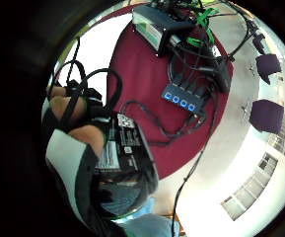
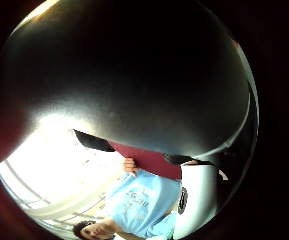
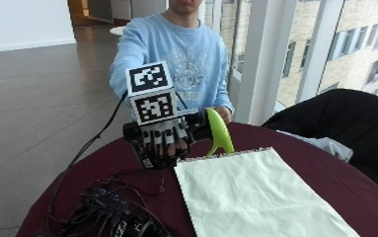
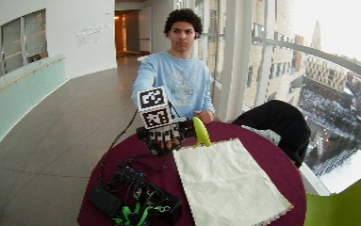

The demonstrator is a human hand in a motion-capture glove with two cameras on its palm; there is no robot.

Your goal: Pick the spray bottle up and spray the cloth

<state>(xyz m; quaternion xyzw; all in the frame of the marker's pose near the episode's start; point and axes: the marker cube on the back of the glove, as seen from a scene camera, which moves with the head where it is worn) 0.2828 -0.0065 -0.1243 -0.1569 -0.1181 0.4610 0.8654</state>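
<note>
Over the near edge of the round maroon table (image 3: 346, 182), the gloved right hand (image 3: 166, 138) holds the spray bottle (image 3: 205, 131) up off the surface, fingers (image 3: 164, 140) curled round its black body, and the bright green trigger (image 3: 218, 132) sticks out and curves down toward the cloth (image 3: 254, 195). That cloth, pale and rectangular with a fringed edge, lies flat on the table just beside and below the bottle's nozzle end; the green tip hangs right at the cloth's far edge, and whether it touches cannot be told. Across the table the person's bare hand (image 3: 224, 114) rests at the table rim behind the bottle. From the little finger side of the palm, the bottle's label (image 1: 120, 145) sits right up against the hand, with fingers wrapped over it, and far below lie a blue-socketed hub (image 1: 184, 101) and a tangle of black cables (image 1: 191, 54) on the maroon top. From the thumb side, a dark rounded surface fills nearly everything, close to the palm. Off to the side in the wide view, a black jacket (image 4: 280, 125) drapes over a chair next to the table
</note>
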